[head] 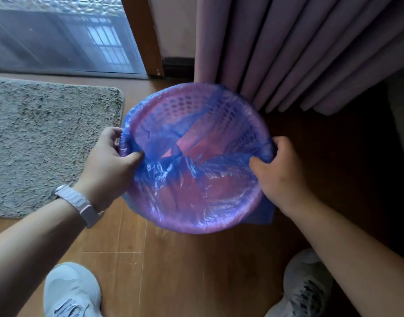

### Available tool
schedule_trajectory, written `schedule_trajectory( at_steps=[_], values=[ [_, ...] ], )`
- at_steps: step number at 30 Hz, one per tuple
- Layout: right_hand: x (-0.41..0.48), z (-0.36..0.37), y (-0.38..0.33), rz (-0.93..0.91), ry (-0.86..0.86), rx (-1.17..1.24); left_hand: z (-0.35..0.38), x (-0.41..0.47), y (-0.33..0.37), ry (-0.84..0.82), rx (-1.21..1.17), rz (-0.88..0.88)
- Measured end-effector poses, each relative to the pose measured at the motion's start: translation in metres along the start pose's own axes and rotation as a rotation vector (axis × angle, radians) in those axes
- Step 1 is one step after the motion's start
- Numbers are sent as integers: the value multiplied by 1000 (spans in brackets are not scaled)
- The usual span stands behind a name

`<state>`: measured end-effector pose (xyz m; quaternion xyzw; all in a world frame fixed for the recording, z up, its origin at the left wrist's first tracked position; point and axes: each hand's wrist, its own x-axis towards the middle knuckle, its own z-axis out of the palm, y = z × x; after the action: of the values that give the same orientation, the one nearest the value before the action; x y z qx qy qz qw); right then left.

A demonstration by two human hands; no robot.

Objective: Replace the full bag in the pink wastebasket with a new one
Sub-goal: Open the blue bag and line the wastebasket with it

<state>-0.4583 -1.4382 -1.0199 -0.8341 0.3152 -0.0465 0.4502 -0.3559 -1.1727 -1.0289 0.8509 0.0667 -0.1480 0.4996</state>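
The pink perforated wastebasket (pixel 238 124) stands on the wood floor in the middle of the view. A thin blue plastic bag (pixel 173 170) lines it, its edge folded over the rim nearly all the way round. My left hand (pixel 109 161) grips the bag and rim at the left side, thumb inside. My right hand (pixel 281 170) grips the bag and rim at the right side, thumb inside too. The inside of the bag holds nothing that I can see.
A grey shaggy mat (pixel 45 143) lies to the left. Purple curtains (pixel 299 53) hang right behind the basket. A glass door (pixel 59 35) with a wooden frame stands at the back left. My two grey shoes (pixel 70 291) are on the floor below.
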Motion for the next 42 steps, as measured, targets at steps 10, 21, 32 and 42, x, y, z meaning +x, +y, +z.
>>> schedule_trajectory(
  at_steps=[10,21,32,42],
  values=[
    [-7,-4,-2,141,-52,-1,-11,-16,-2,6,136,72],
    [-9,-2,-9,76,-117,0,22,35,77,-198,682,800],
    [3,-5,-4,-191,-19,-260,61,60,94,-167,862,862],
    [51,9,-57,-465,-156,-492,57,51,103,-261,846,771]
  ],
)
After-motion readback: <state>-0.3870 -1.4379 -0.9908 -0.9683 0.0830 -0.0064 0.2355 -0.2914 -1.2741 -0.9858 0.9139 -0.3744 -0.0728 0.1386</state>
